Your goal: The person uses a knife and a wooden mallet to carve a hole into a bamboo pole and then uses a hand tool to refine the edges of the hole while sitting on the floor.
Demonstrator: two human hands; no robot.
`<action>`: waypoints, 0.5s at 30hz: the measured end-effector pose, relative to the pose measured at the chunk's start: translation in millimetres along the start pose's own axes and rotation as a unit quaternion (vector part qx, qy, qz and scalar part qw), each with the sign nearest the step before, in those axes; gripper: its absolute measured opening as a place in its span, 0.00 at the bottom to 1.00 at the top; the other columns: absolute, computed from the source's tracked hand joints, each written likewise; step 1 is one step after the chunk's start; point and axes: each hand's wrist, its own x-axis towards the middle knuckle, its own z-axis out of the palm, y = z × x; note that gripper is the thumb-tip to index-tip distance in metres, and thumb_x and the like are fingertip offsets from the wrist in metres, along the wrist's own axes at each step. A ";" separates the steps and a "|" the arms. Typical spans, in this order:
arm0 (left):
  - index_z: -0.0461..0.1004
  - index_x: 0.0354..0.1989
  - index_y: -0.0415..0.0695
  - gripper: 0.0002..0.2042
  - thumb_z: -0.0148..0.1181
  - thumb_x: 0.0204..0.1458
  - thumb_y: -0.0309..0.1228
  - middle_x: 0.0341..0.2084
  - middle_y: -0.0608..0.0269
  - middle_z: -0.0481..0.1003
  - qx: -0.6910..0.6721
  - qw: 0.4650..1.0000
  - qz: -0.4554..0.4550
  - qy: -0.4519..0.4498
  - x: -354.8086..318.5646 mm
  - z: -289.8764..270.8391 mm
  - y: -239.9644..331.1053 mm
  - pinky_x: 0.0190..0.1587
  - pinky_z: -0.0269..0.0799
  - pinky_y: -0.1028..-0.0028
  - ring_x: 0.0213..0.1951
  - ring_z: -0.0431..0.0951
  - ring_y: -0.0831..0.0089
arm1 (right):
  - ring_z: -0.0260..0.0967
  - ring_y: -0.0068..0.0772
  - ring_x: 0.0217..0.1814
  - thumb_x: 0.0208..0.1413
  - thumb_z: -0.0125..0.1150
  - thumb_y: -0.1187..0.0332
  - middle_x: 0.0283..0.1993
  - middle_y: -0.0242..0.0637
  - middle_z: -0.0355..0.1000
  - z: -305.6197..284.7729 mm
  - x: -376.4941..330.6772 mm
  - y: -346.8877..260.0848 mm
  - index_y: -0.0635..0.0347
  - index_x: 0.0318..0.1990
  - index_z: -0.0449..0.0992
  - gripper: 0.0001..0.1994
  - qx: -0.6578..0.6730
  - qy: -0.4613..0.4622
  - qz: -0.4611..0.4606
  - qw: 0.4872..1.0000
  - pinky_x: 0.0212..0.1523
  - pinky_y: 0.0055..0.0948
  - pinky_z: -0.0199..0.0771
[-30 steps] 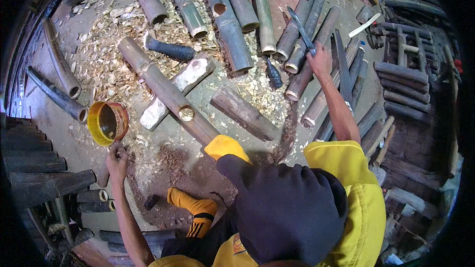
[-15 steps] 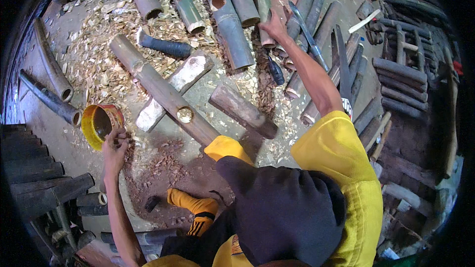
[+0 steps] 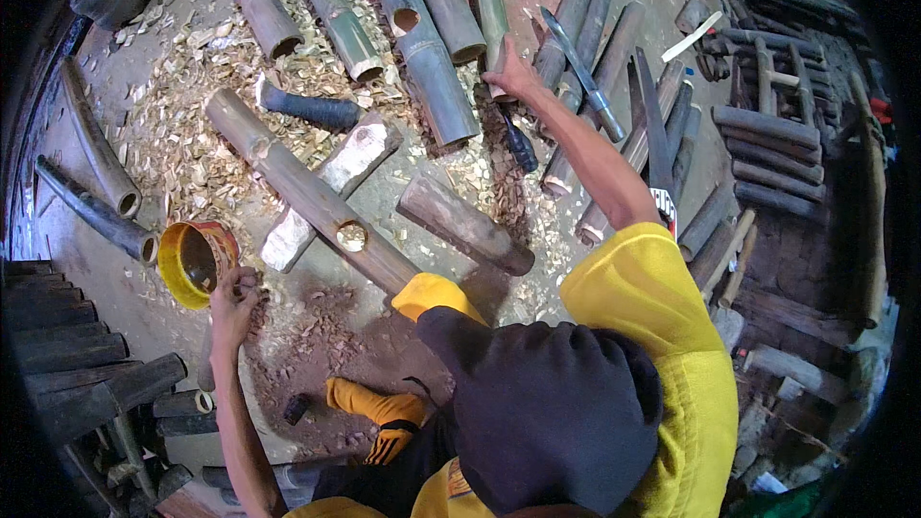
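My right hand (image 3: 515, 74) reaches far forward, its fingers wrapped over the near end of a greenish bamboo tube (image 3: 486, 2). Beside the rim of a yellow bucket (image 3: 171, 273) is my left hand (image 3: 233, 299), its fingers loosely bent and a little apart; I see nothing in them. Between my arms, a bamboo tube (image 3: 305, 194) with a round hole (image 3: 352, 236) lies aslant over a pale block (image 3: 360, 158). Yellow cloth (image 3: 432, 297) covers that tube's near end. A black-wrapped tool (image 3: 312, 107) rests on the chips behind it.
Several bamboo tubes (image 3: 436, 86) lie at the back. On the right are a long blade (image 3: 580, 67), a saw (image 3: 655, 120) and stacked tubes (image 3: 767, 168). A short log (image 3: 465, 221) sits in the middle. Wood chips (image 3: 192, 153) cover much of the floor.
My right hand has slid nearer along the greenish tube to its end, fingers now over it. My left hand has shifted slightly right beside the bucket. The whole view has tilted a little.
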 end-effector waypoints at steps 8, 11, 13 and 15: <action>0.70 0.37 0.35 0.11 0.52 0.44 0.22 0.26 0.66 0.70 -0.001 1.000 -0.030 -0.001 -14.7 -5.5 2.1 0.35 0.65 0.80 0.30 0.67 0.80 | 0.70 0.34 0.23 0.41 0.58 0.61 0.27 0.38 0.71 -50.0 -33.8 -7.6 0.62 0.37 0.70 0.16 0.588 -0.217 0.243 0.741 0.27 0.33 0.74; 0.70 0.37 0.35 0.11 0.51 0.44 0.23 0.26 0.65 0.70 -0.090 0.996 0.022 -0.011 -6.0 16.8 -21.1 0.36 0.66 0.78 0.31 0.68 0.77 | 0.69 0.34 0.20 0.45 0.60 0.59 0.23 0.39 0.70 -71.7 -67.1 -18.5 0.63 0.39 0.70 0.18 0.590 -0.214 0.237 0.742 0.22 0.33 0.72; 0.70 0.37 0.35 0.11 0.51 0.43 0.23 0.27 0.64 0.70 -0.013 0.996 0.085 -0.019 3.6 39.3 4.8 0.37 0.66 0.77 0.32 0.68 0.77 | 0.69 0.34 0.22 0.42 0.63 0.60 0.26 0.38 0.70 -101.2 -79.0 11.7 0.67 0.43 0.68 0.23 0.502 -0.228 0.205 0.809 0.23 0.32 0.70; 0.72 0.37 0.34 0.13 0.55 0.41 0.25 0.30 0.57 0.74 0.059 0.990 0.131 0.007 -1.9 35.7 50.5 0.39 0.68 0.74 0.34 0.73 0.73 | 0.69 0.33 0.27 0.40 0.65 0.61 0.30 0.39 0.70 -113.8 -112.7 19.6 0.70 0.44 0.67 0.26 0.479 -0.174 0.158 0.846 0.26 0.32 0.69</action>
